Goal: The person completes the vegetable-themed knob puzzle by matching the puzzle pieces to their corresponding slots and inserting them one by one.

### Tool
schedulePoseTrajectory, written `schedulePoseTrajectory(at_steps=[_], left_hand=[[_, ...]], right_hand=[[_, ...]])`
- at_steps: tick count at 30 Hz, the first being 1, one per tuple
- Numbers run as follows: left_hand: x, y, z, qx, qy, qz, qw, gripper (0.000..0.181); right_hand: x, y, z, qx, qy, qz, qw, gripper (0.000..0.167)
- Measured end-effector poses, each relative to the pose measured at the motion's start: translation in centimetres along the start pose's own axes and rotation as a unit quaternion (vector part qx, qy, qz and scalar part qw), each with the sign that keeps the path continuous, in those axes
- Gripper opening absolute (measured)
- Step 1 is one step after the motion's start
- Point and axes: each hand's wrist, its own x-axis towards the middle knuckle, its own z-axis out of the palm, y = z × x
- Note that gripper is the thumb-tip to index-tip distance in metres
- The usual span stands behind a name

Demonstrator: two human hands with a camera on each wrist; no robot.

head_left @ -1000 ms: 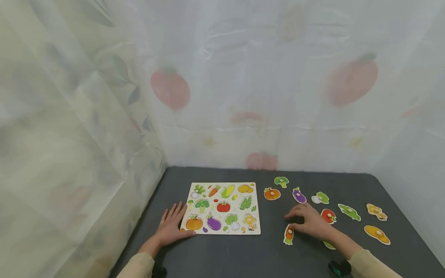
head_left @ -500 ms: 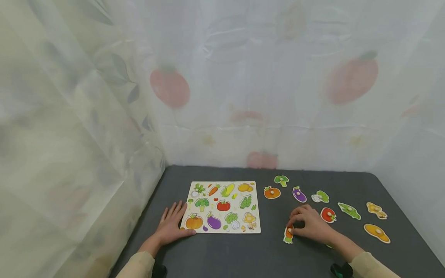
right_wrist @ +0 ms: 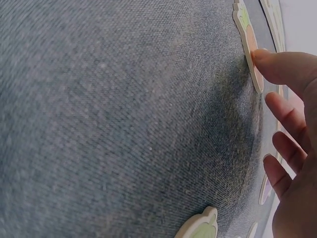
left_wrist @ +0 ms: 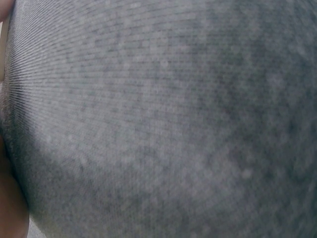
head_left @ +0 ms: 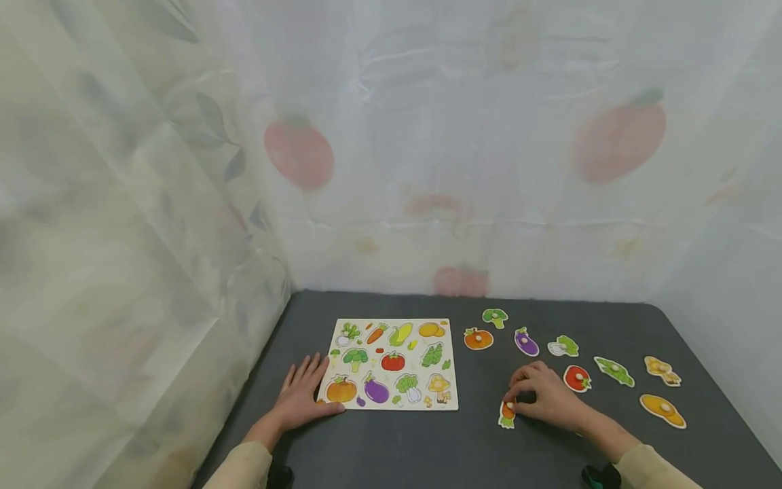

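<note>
My right hand pinches the carrot puzzle piece by its knob, thumb and index finger together. The piece lies on the dark table, leafy end toward me; in the right wrist view the thumb touches the carrot piece and the other fingers curl loosely. My left hand rests with spread fingers on the left edge of a pale vegetable puzzle board. Only a bit of the left hand shows in the left wrist view.
Right of the board lie loose knobbed pieces: broccoli, pumpkin, eggplant, bok choy, tomato, pea pod and several others. A green piece sits under the right forearm. Curtains surround the table.
My right thumb and index finger have closed together on the carrot piece's knob. The forearm now hides more of the green piece under it. My left hand and the board have stayed put.
</note>
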Motion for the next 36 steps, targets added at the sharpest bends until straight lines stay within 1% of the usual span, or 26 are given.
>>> schedulePoseTrajectory(at_steps=[5,11,18,21,25,26,28,30,33,36], left_hand=[[-0.01,0.08,-0.05,-0.002,0.000,0.001,1.0000,0.123],[-0.15,0.09,-0.25,-0.006,-0.004,0.002,1.0000,0.122],[-0.32,0.22,-0.64,-0.009,-0.003,0.006,0.9999,0.121],[-0.28,0.29,-0.65,-0.009,-0.003,0.005,0.9999,0.121],[-0.27,0.22,-0.50,-0.010,-0.001,0.004,0.9999,0.121],[-0.29,0.21,-0.47,-0.011,-0.002,0.004,0.9999,0.121],[-0.29,0.15,-0.41,-0.011,-0.001,0.005,0.9999,0.121],[-0.30,0.14,-0.39,-0.011,0.001,0.007,0.9999,0.121],[-0.31,0.15,-0.34,-0.011,0.003,0.009,0.9999,0.122],[-0.34,0.23,-0.34,-0.011,0.005,0.009,0.9999,0.122]], right_hand=[[-0.15,0.23,0.09,-0.010,0.000,-0.015,0.9998,0.013],[-0.17,0.21,0.37,-0.019,0.022,-0.037,0.9989,0.016],[-0.17,0.14,0.55,-0.016,0.016,-0.020,0.9996,0.019],[-0.19,0.17,0.56,-0.016,0.019,-0.022,0.9995,0.020],[-0.22,0.06,0.48,-0.011,0.021,-0.012,0.9996,0.019],[-0.21,0.02,0.47,-0.010,0.024,-0.007,0.9996,0.018],[-0.17,-0.04,0.47,-0.007,0.030,0.016,0.9994,0.017],[-0.08,-0.06,0.52,-0.004,0.044,0.043,0.9981,0.017],[0.13,-0.14,0.61,0.000,0.069,0.088,0.9937,0.017],[0.38,-0.14,0.76,-0.006,0.101,0.115,0.9882,0.017]])
